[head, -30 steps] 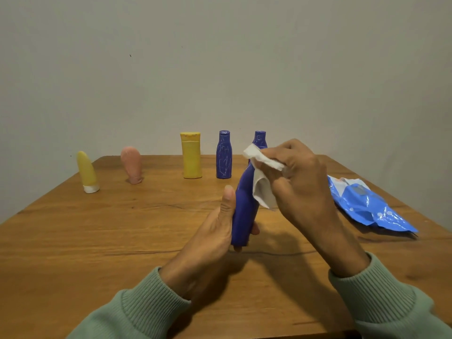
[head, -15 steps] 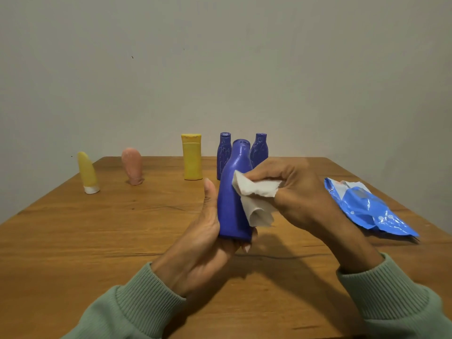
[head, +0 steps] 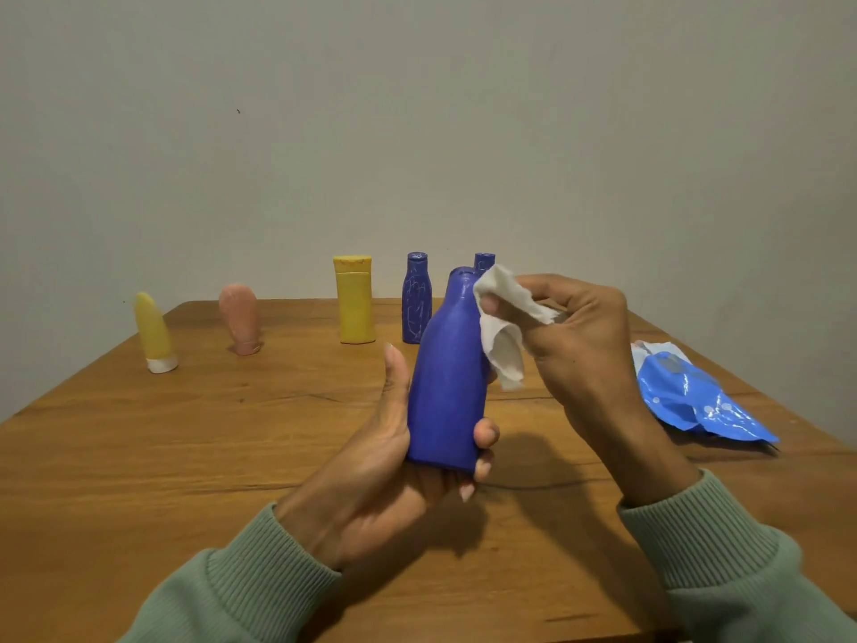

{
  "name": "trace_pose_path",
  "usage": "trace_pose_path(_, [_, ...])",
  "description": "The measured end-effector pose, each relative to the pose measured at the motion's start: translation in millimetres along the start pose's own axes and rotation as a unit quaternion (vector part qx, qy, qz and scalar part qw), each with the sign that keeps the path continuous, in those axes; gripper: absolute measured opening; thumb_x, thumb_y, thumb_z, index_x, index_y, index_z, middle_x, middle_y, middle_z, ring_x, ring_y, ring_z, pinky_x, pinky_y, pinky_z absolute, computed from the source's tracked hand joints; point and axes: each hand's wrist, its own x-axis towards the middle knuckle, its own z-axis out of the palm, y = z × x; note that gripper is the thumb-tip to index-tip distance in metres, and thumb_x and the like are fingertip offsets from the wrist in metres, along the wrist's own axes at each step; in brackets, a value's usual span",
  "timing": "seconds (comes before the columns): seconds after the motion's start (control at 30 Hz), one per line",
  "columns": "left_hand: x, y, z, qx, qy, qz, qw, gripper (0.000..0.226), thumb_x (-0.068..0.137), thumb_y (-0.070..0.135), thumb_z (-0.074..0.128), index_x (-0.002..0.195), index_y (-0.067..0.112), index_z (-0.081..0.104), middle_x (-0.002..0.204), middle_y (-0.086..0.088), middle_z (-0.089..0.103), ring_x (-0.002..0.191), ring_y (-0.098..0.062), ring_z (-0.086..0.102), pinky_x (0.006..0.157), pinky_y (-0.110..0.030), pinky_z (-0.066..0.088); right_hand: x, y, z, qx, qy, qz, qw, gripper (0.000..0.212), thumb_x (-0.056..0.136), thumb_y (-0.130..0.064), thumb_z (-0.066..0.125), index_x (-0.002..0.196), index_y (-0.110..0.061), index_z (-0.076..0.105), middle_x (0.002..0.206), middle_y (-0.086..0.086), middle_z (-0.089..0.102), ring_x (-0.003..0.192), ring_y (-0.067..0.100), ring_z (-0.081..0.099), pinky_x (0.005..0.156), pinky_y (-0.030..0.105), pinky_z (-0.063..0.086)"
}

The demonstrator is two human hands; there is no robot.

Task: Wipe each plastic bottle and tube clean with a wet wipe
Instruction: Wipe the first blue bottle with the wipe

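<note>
Your left hand (head: 371,466) grips the blue bottle (head: 447,387) just below the middle of the frame, lifted clear of the table (head: 185,457). The thumb lies straight up the bottle's left side. Your fingers (head: 486,431) curl round the base from behind, their tips showing at its lower right edge. The bottle is nearly upright, cap end up, its top leaning slightly to the right.

Your right hand (head: 579,345), right of centre, pinches the wet wipe (head: 503,327) between thumb and fingers. The crumpled white wipe touches the bottle's neck and shoulder on the right side, and a loose fold of it hangs down beside the body.

The other containers stand in a row near the table's far edge, across the middle of the frame. At the left, the yellow tube (head: 153,334) stands on its white cap, tilted a little. The pink tube (head: 240,324) stands on end to its right. Nearer the centre is the yellow bottle (head: 354,301), upright with a flip cap. Just beside it is the scribbled blue bottle (head: 416,299), with pale marks on its front. A third blue bottle (head: 484,261) is mostly hidden behind the held one and the wipe, so only its cap shows.

At the right of the frame the wipe packet (head: 695,396) lies on the table, shiny blue and crumpled, with a white flap at its far end. Your green ribbed sleeves (head: 723,559) fill the lower corners.
</note>
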Motion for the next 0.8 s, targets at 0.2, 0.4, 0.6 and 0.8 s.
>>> trace_pose_path(0.2, [-0.9,-0.7,-0.6,0.054,0.004,0.003,0.999,0.077,0.080,0.078,0.035,0.120,0.017,0.060,0.088,-0.014,0.058,0.075,-0.024,0.056,0.063,-0.031,0.047,0.9,-5.3,-2.4,0.007,-0.039,-0.012,0.999,0.012,0.073,-0.019,0.077,0.085,-0.017,0.074,0.078,-0.004,0.071,0.072,0.009,0.066,0.058,0.017,0.047])
trace_pose_path(0.4, [2.0,-5.1,-5.5,0.166,0.051,-0.019,0.985,0.103,0.058,0.087,0.059,0.128,0.012,0.051,0.093,-0.004,0.063,0.080,-0.016,0.062,0.065,-0.026,0.051,4.5,0.4,-5.5,-0.080,0.041,-0.061,0.994,0.019,0.076,-0.022,0.076,0.092,-0.012,0.074,0.087,-0.001,0.070,0.079,0.011,0.065,0.063,0.017,0.049])
trace_pose_path(0.6, [0.9,-4.4,-4.4,0.158,0.051,-0.018,0.986,0.097,0.061,0.087,0.057,0.124,0.015,0.052,0.093,-0.003,0.063,0.080,-0.016,0.062,0.064,-0.026,0.051,7.1,-2.3,-7.6,-0.093,0.048,-0.068,0.992,0.021,0.076,-0.026,0.076,0.092,-0.013,0.074,0.085,-0.001,0.070,0.076,0.008,0.065,0.062,0.014,0.047])
trace_pose_path(0.8, [-0.4,0.5,3.3,0.050,0.028,0.003,0.998,0.079,0.081,0.077,0.026,0.119,0.016,0.060,0.083,-0.013,0.058,0.070,-0.023,0.056,0.058,-0.030,0.048,2.1,-9.2,-7.2,-0.037,-0.116,0.008,0.993,0.013,0.072,-0.018,0.079,0.084,-0.013,0.075,0.079,-0.003,0.071,0.073,0.008,0.066,0.059,0.017,0.048])
